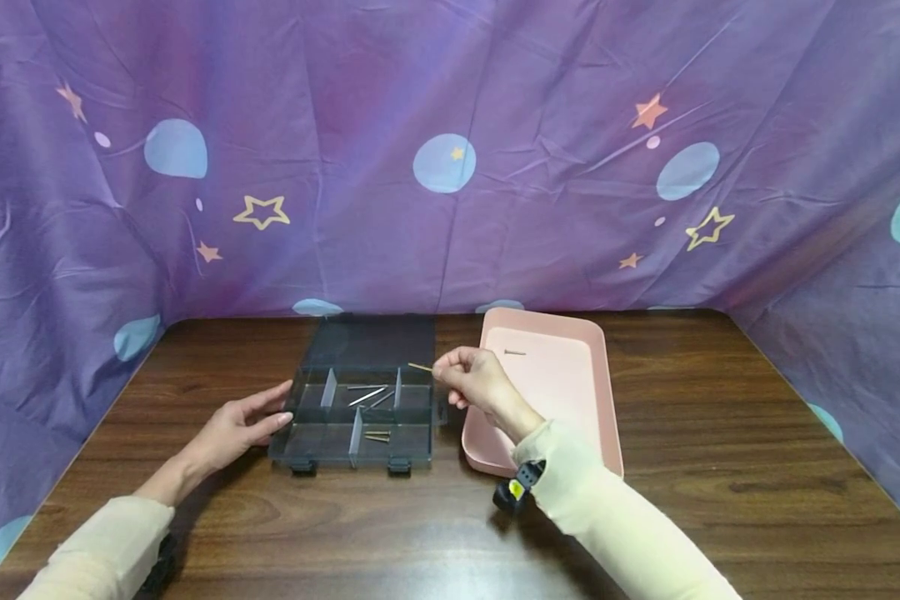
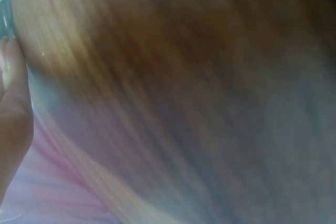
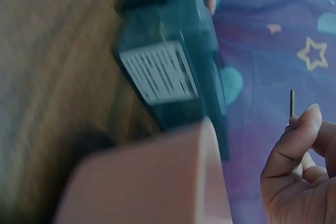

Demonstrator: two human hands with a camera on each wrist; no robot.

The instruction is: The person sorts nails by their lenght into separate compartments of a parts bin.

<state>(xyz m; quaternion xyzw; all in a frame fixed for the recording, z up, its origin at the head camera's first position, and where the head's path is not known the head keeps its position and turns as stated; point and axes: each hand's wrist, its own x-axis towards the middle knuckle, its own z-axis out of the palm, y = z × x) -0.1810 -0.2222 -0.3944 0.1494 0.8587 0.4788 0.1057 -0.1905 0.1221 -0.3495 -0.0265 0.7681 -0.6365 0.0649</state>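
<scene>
My right hand (image 1: pixel 480 383) pinches a brass-coloured screw (image 1: pixel 420 367) between thumb and fingers, above the right side of a dark see-through compartment box (image 1: pixel 315 442). Threads show on that screw in the right wrist view, its tip pointing up there. My left hand (image 1: pixel 236 425) touches the left side of the box with fingers and thumb extended. Several silver nails or screws (image 1: pixel 367 397) lie in the back middle compartment. Brass-coloured screws (image 1: pixel 377 437) lie in the front right one. In the left wrist view, only part of the left hand (image 2: pixel 13 93) shows at the edge.
A pink tray (image 1: pixel 612 400) stands right of the box, with one screw (image 1: pixel 515 352) lying in its back part. The box's lid (image 1: pixel 375 340) is raised open at the back. A striped label (image 3: pixel 160 72) is on the box's side. Behind the wooden table (image 1: pixel 345 533) hangs a purple patterned cloth.
</scene>
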